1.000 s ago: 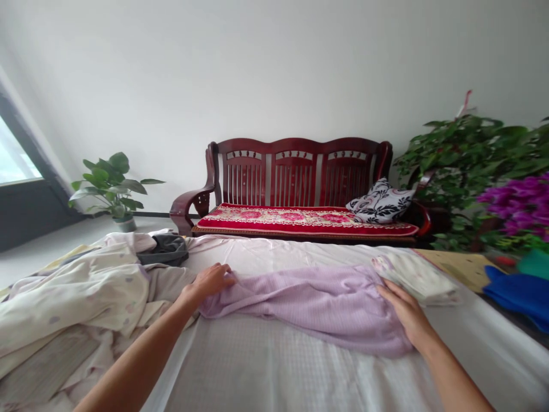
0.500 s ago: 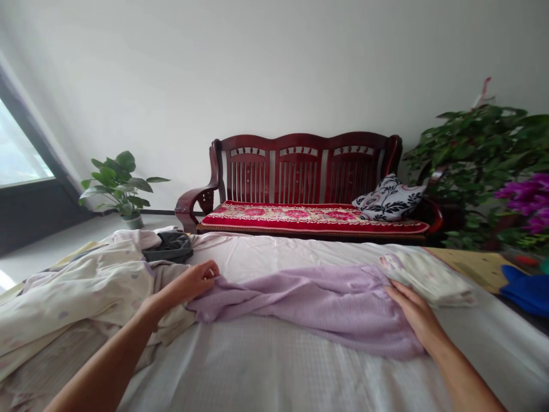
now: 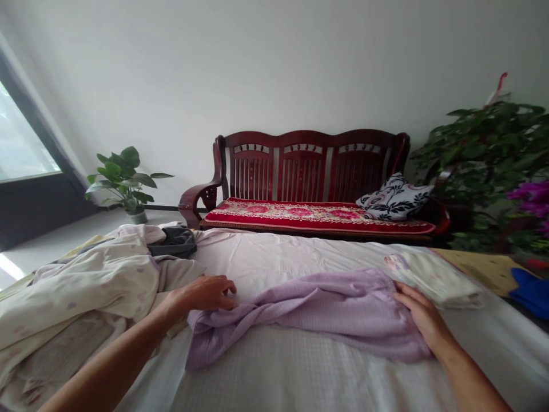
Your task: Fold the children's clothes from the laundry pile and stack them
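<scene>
A lavender garment [image 3: 343,309], long and narrow like a pair of trousers, lies sideways across the white sheet [image 3: 266,372], with creases along its length. My left hand [image 3: 210,293] is over its left part; the fingers are bent, with a gap between the thumb and forefinger, and the thumb is close to or touching the cloth. At the wider right end, my right hand [image 3: 422,315] has its thumb and forefinger close together on the gathered edge. Beyond that hand is a folded off-white cloth [image 3: 437,280].
On the left lies a heap of pale spotted clothes [image 3: 103,280], with a dark grey garment [image 3: 175,242] behind it. A blue cloth [image 3: 532,292] is at the far right. Past the sheet stands a wooden bench [image 3: 300,171] with a patterned pillow [image 3: 394,197], flanked by plants [image 3: 124,177].
My left hand has moved a little right and down, its fingers loosening from the cloth. The garment's left end now spreads toward me. My right hand keeps its place on the edge.
</scene>
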### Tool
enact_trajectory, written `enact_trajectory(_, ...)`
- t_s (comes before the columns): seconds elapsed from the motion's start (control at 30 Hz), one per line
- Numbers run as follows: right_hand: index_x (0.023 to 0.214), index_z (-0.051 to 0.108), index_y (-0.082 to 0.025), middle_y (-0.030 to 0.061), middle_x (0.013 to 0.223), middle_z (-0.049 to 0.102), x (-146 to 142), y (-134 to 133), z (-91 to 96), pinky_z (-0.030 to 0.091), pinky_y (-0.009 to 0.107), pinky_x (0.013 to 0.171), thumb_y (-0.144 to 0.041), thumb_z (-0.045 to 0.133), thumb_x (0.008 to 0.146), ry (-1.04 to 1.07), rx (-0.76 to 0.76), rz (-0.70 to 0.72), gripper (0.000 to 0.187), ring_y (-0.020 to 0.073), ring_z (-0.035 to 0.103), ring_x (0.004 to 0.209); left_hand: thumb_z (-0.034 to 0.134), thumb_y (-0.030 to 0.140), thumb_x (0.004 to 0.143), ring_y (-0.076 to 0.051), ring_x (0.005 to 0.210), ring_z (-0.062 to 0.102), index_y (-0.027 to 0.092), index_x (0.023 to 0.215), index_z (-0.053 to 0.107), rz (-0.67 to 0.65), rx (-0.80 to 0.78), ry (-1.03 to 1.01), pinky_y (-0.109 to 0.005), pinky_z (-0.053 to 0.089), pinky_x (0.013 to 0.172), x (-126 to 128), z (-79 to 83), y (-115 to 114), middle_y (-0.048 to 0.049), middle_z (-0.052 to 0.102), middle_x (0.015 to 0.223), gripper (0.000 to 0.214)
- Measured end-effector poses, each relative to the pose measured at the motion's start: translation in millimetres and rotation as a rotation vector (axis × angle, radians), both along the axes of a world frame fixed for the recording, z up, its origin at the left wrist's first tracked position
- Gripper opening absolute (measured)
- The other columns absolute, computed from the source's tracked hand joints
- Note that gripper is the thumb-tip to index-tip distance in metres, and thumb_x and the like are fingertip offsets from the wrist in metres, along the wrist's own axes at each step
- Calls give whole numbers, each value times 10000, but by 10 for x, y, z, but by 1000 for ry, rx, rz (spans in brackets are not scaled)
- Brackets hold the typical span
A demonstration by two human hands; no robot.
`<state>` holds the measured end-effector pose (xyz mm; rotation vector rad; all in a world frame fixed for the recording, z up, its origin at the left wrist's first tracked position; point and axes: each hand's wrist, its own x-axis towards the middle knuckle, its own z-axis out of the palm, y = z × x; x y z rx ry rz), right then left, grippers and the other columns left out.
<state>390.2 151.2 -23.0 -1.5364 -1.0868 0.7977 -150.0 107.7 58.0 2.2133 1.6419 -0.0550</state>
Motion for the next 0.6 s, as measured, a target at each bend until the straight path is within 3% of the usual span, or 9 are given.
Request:
enact_trajectory(0.07, 916, 784, -269, 49, 1122, 775, 8, 1, -6, 442, 377, 1084, -396, 738, 602, 21, -11, 6, 342, 352, 614, 1233, 636, 399, 769, -201, 814, 684, 290, 1015, 767, -60, -43, -45, -254, 434, 686, 5, 40, -39, -2, 763, 925, 299)
enact_trajectory(0.13, 909, 781, -265, 58, 1119, 775, 11, 8, -7, 437, 368, 1083, -392, 734, 607, 28, -25, 2, 331, 359, 605, 1244, 613, 319, 777, -170, 742, 659, 276, 896, 764, -60, 27, -72, -243, 414, 650, -8, 116, -79, 21, 737, 824, 197)
enact_trajectory(0.27, 904, 768, -271, 54, 1115, 774, 35, 32, -34, 401, 381, 1117, -407, 711, 612, 9, -17, -58, 327, 363, 575, 1282, 507, 349, 918, -184, 841, 627, 247, 911, 731, 76, 517, -135, -267, 434, 752, -63, 293, -148, -25, 719, 933, 247)
enact_trajectory(0.33, 893, 763, -282, 46, 1113, 774, 57, 46, -66, 386, 382, 1130, -416, 707, 620, -8, 0, -83, 309, 358, 566, 1294, 463, 396, 964, -217, 930, 611, 245, 957, 733, 68, 636, -103, -299, 429, 837, -96, 319, -164, -56, 718, 977, 310)
enact_trajectory(0.47, 873, 760, -293, 43, 1096, 778, 96, 74, -122, 372, 392, 1140, -420, 715, 614, -9, 21, -73, 292, 358, 571, 1287, 557, 436, 917, -248, 891, 628, 248, 804, 729, 13, 385, 90, -327, 418, 819, -165, 154, -124, -60, 725, 862, 278)
enact_trajectory(0.53, 883, 762, -292, 44, 1097, 778, 106, 88, -131, 370, 400, 1142, -421, 710, 610, -5, 22, -59, 306, 362, 575, 1282, 547, 451, 913, -248, 865, 651, 241, 744, 703, 95, 278, 130, -314, 423, 774, -201, 19, -65, -58, 726, 847, 312)
enact_trajectory(0.6, 880, 764, -280, 60, 1102, 777, 108, 99, -126, 383, 391, 1130, -409, 703, 597, 0, 21, -46, 317, 369, 579, 1276, 497, 447, 932, -240, 873, 668, 246, 785, 702, 182, 272, 119, -298, 428, 751, -237, -101, 19, -53, 731, 894, 322)
